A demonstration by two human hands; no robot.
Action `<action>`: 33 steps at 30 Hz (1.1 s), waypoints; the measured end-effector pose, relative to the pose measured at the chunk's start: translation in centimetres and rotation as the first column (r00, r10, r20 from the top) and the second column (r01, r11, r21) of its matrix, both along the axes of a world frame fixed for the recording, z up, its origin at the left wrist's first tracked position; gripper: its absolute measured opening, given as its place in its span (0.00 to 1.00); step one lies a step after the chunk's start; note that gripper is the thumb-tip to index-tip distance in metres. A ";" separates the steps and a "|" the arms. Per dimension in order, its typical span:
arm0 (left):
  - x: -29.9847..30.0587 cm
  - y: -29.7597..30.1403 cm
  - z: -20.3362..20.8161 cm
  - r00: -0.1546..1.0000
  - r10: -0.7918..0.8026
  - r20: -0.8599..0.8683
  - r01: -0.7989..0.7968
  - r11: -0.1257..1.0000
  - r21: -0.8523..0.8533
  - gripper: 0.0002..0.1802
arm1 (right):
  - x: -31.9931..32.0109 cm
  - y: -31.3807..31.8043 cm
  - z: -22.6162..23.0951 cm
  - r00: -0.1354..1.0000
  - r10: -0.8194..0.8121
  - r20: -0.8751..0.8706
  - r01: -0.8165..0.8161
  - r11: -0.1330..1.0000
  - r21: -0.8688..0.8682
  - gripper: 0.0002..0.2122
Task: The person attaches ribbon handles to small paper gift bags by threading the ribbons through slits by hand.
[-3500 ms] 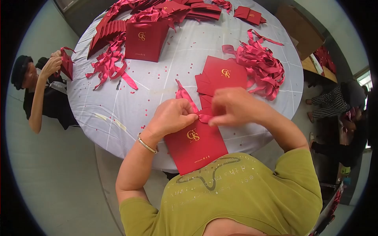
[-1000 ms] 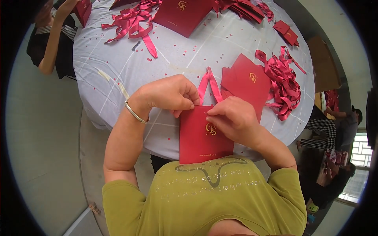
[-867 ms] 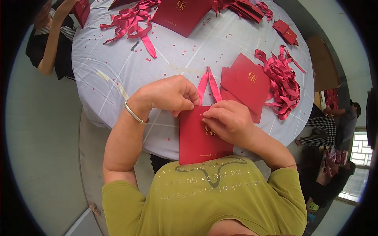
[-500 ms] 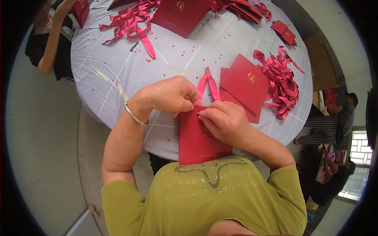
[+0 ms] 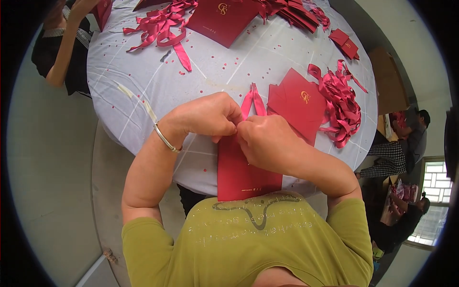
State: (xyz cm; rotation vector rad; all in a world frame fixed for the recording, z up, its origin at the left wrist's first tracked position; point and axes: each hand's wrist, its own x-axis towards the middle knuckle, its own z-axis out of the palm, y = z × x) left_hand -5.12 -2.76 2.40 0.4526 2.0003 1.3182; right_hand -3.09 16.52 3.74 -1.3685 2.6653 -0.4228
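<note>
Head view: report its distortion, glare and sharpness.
Head view: fisheye distortion bends straight edges near the black corners; at its right side, the bright, grid-barred window looks nearly washed out; right of its centre, the heap of glossy pink satin ribbons shows highlights; mid-picture, the left hand and right hand look fairly sharp.

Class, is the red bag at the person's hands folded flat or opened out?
Folded flat: the red bag shows only its broad front face, no spread side walls.

My paper bag [image 5: 249, 179] is deep red with small gold print [image 5: 252, 190]. The ribbon [image 5: 246, 105] is pinkish red. I wear an olive-green shirt [image 5: 272, 244]. The tablecloth [image 5: 267, 62] is pale grey, lined with white; some trousers [image 5: 389, 158] are black-and-white checked.
</note>
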 end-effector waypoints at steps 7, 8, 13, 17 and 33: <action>-0.2 0.1 -0.8 1.000 -0.006 0.015 0.007 1.000 -0.023 0.07 | -0.2 -1.4 0.9 0.995 -0.050 0.082 0.033 0.981 0.193 0.03; -0.1 0.1 -0.6 0.999 0.009 0.032 -0.009 1.000 -0.027 0.07 | -0.2 -1.6 1.1 0.995 -0.050 0.081 0.034 0.981 0.191 0.03; 0.1 0.0 -0.4 0.997 0.010 0.077 -0.007 0.999 -0.042 0.07 | -0.9 -1.5 1.4 0.984 -0.054 0.168 0.011 0.969 0.249 0.03; -0.1 -0.4 -0.2 0.992 -0.015 0.127 0.016 1.000 -0.005 0.06 | -0.9 0.1 0.1 0.940 -0.128 0.316 0.151 0.987 -0.050 0.04; 0.3 0.7 0.7 0.996 0.008 0.092 -0.010 1.000 0.022 0.16 | -6.6 4.8 1.0 0.418 0.130 0.899 0.191 0.955 -0.226 0.16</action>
